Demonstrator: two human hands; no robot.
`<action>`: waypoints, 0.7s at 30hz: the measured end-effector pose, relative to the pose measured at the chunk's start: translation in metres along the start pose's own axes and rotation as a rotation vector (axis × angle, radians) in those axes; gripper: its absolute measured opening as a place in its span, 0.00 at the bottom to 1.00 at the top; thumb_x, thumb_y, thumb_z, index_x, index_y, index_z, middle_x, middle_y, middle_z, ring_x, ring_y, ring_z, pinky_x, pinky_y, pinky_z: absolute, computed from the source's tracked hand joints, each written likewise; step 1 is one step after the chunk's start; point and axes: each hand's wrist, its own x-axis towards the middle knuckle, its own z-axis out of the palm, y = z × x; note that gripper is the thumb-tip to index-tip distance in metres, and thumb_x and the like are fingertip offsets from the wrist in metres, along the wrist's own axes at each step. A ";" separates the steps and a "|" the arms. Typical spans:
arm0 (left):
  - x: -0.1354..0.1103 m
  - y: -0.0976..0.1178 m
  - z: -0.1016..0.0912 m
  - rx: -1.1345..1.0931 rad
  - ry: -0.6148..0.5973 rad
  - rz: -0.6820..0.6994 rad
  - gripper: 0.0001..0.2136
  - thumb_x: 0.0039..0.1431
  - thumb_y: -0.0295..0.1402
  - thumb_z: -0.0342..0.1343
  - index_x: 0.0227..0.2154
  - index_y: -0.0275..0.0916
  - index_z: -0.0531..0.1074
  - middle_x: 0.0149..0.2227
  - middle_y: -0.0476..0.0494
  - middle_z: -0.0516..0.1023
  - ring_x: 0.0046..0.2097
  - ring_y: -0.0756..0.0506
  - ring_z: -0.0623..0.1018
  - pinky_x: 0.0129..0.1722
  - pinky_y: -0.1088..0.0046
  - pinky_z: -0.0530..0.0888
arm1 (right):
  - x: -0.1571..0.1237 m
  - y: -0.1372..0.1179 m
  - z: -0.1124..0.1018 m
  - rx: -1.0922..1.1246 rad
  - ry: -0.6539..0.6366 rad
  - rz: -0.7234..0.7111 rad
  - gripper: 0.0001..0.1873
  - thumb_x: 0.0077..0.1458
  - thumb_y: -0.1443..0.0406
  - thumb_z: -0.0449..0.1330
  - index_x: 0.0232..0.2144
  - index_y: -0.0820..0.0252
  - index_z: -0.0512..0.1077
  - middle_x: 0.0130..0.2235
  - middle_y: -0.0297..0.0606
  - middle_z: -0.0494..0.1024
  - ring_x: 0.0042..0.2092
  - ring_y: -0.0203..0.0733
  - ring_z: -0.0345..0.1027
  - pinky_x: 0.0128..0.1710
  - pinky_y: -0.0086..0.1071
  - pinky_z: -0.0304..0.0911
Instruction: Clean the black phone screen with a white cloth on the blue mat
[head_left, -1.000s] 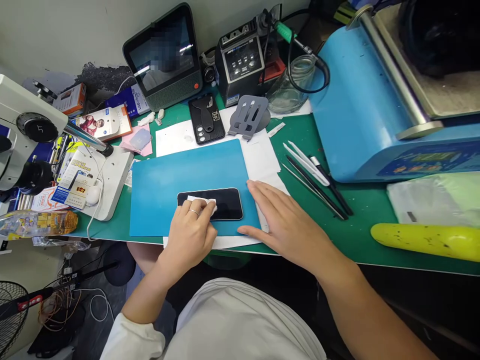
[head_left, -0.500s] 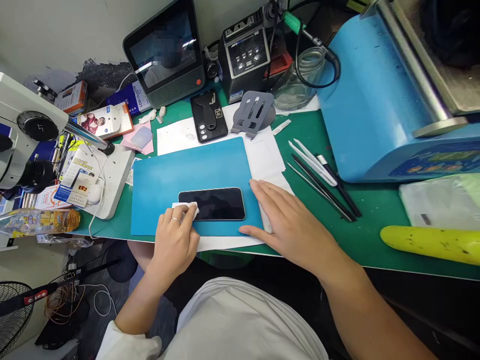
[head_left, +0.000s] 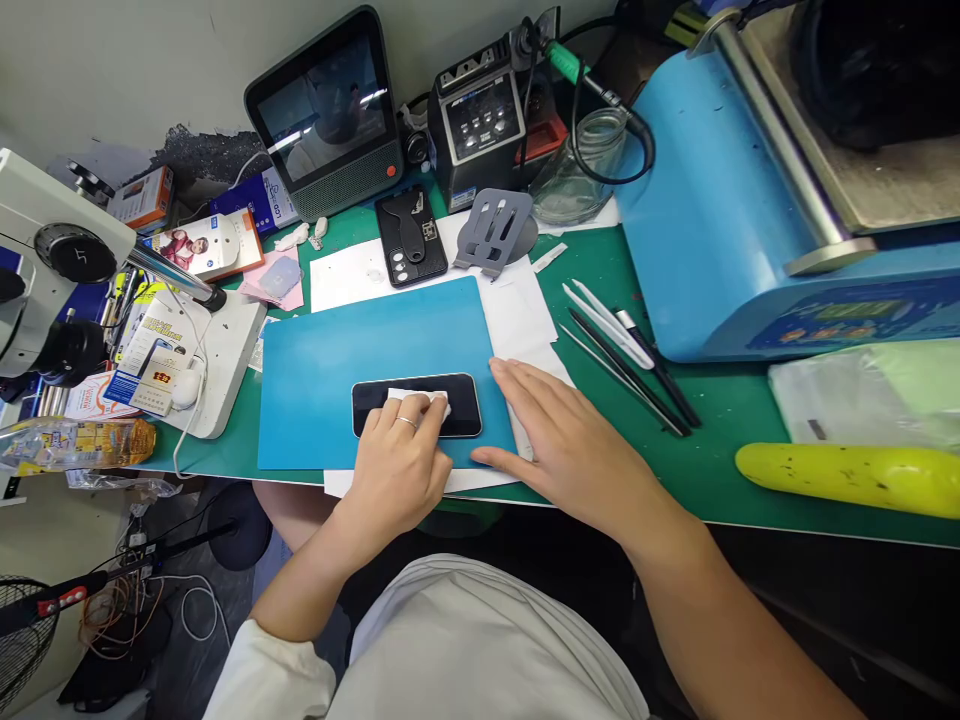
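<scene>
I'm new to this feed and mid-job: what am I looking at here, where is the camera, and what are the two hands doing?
No robot here: a person works bare-handed, and the one camera sits on their head, looking down at a green bench. The left hand presses a white wipe onto a dark phone lying on a blue mat. The right hand rests flat and open at the phone's right end. Around them: thin tools, a soldering station, a microscope and a blue roller machine.
</scene>
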 end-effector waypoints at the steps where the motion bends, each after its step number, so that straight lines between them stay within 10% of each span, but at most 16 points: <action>1: 0.002 0.002 0.000 0.003 -0.012 -0.001 0.23 0.67 0.24 0.45 0.63 0.32 0.69 0.52 0.34 0.78 0.46 0.38 0.75 0.42 0.62 0.68 | 0.000 0.000 0.000 0.000 0.003 -0.001 0.53 0.68 0.45 0.55 0.79 0.62 0.33 0.69 0.62 0.68 0.69 0.65 0.66 0.64 0.57 0.68; 21: 0.012 0.025 -0.002 0.035 -0.147 0.023 0.24 0.68 0.25 0.45 0.66 0.30 0.65 0.56 0.34 0.76 0.47 0.39 0.74 0.42 0.62 0.69 | -0.002 0.001 0.003 -0.030 0.034 -0.037 0.50 0.70 0.44 0.51 0.78 0.66 0.38 0.69 0.63 0.69 0.69 0.63 0.65 0.64 0.55 0.69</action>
